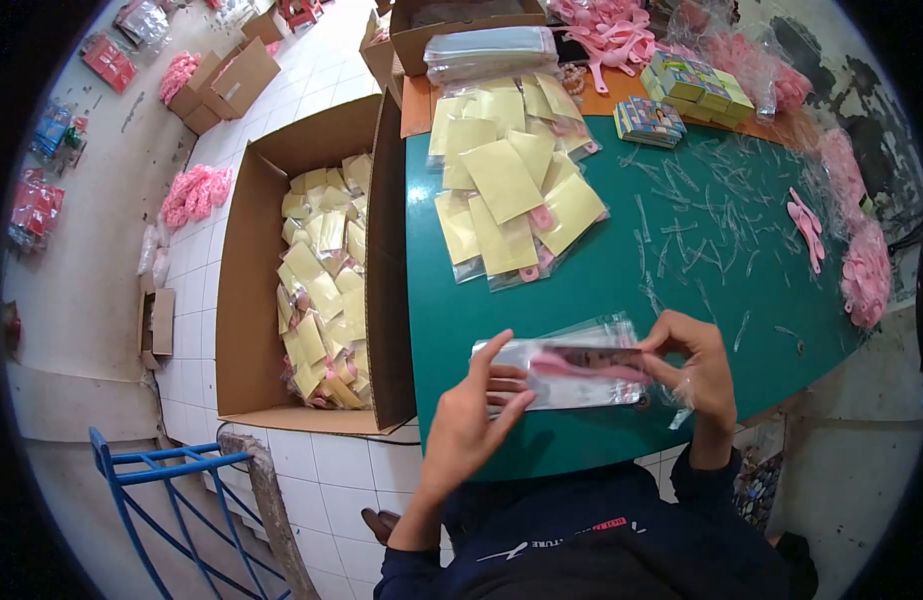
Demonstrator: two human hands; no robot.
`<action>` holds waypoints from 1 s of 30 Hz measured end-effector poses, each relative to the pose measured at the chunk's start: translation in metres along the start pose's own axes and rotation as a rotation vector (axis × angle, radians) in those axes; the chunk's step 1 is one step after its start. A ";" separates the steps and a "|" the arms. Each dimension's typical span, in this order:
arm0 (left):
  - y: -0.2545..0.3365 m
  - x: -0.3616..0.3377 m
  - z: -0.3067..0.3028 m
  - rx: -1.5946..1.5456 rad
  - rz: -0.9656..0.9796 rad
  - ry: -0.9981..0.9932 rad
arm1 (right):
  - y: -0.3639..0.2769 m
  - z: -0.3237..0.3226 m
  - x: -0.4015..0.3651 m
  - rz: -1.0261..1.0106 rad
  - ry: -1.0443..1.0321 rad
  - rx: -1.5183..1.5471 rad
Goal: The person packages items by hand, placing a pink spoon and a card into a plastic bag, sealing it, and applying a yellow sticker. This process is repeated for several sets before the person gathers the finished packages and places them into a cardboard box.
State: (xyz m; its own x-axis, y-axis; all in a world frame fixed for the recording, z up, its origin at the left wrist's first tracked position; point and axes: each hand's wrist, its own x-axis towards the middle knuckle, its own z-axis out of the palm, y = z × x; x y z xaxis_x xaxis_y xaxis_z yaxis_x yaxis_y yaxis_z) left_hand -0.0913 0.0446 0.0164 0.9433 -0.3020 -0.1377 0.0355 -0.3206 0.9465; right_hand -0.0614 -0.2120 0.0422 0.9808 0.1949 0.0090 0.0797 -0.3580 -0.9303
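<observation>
In the head view, a blurred pink plastic item with a long handle [567, 367] lies over a dark printed card and clear plastic bags [572, 397] near the table's front edge. My right hand [697, 365] pinches the right end of this pink item, thumb and index finger closed on it. A crumpled bit of clear film [682, 400] hangs beneath that hand. My left hand [472, 420] is at the left end of the bags, thumb and fingers apart, fingertips over their edge. Whether it grips them is hard to see.
Bagged yellow cards [507, 180] lie on the green table [602, 260]. A large cardboard box [392, 260] of similar packs stands left. Clear strips [702, 220], small card stacks [650, 120], loose pink items [807, 230] are farther back. A blue metal frame [172, 465] stands lower left.
</observation>
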 end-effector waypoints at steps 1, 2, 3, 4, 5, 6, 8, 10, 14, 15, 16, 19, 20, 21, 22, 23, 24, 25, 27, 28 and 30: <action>-0.001 -0.002 0.007 0.007 0.011 0.051 | -0.005 0.002 -0.001 -0.056 0.054 -0.067; -0.004 -0.004 0.012 -0.097 0.035 -0.029 | -0.015 0.007 -0.002 -0.112 0.106 -0.133; -0.005 -0.005 0.020 -0.246 0.002 -0.078 | -0.022 0.013 -0.003 -0.167 0.158 -0.199; -0.005 -0.005 0.029 -0.396 -0.033 -0.127 | -0.024 0.018 -0.004 -0.218 0.069 -0.259; -0.007 -0.006 0.035 -0.547 -0.067 -0.176 | -0.026 0.023 -0.006 -0.268 -0.021 -0.318; -0.009 -0.008 0.037 -0.499 -0.125 -0.210 | -0.027 0.027 -0.008 -0.319 -0.109 -0.378; -0.009 -0.013 0.038 -0.656 -0.198 -0.202 | -0.026 0.034 -0.015 -0.338 -0.249 -0.433; -0.012 -0.019 0.037 -0.687 -0.258 -0.191 | -0.019 0.043 -0.024 -0.325 -0.343 -0.446; -0.018 -0.031 0.029 -0.641 -0.294 -0.127 | -0.012 0.058 -0.034 -0.325 -0.322 -0.455; -0.019 -0.032 0.028 -0.666 -0.291 -0.104 | -0.012 0.059 -0.034 -0.312 -0.303 -0.446; -0.020 -0.032 0.028 -0.629 -0.285 -0.088 | -0.013 0.060 -0.034 -0.297 -0.284 -0.437; -0.022 -0.029 0.031 -0.491 -0.245 -0.055 | -0.014 0.063 -0.031 -0.299 -0.266 -0.428; -0.020 -0.029 0.033 -0.427 -0.219 -0.056 | -0.015 0.063 -0.030 -0.307 -0.265 -0.429; -0.018 -0.029 0.034 -0.364 -0.193 -0.058 | -0.015 0.065 -0.030 -0.326 -0.271 -0.420; -0.016 -0.029 0.034 -0.363 -0.212 -0.073 | -0.014 0.066 -0.029 -0.344 -0.276 -0.410; -0.014 -0.030 0.032 -0.360 -0.232 -0.088 | -0.014 0.068 -0.029 -0.363 -0.281 -0.400; -0.013 -0.031 0.032 -0.357 -0.253 -0.103 | -0.014 0.070 -0.029 -0.369 -0.285 -0.400; -0.015 -0.032 0.032 -0.335 -0.259 -0.099 | -0.014 0.073 -0.029 -0.376 -0.289 -0.399; -0.018 -0.034 0.035 -0.292 -0.274 -0.090 | -0.013 0.077 -0.030 -0.371 -0.297 -0.399; -0.018 -0.035 0.036 -0.280 -0.224 -0.075 | -0.012 0.079 -0.031 -0.357 -0.301 -0.400; -0.016 -0.035 0.037 -0.248 -0.147 -0.048 | -0.013 0.080 -0.031 -0.340 -0.295 -0.417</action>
State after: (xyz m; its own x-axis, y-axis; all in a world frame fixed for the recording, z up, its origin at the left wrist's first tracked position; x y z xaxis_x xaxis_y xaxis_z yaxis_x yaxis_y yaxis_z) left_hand -0.1373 0.0275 -0.0044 0.9054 -0.3128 -0.2869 0.2558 -0.1371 0.9570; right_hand -0.1073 -0.1403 0.0245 0.8024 0.5840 0.1224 0.5007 -0.5474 -0.6706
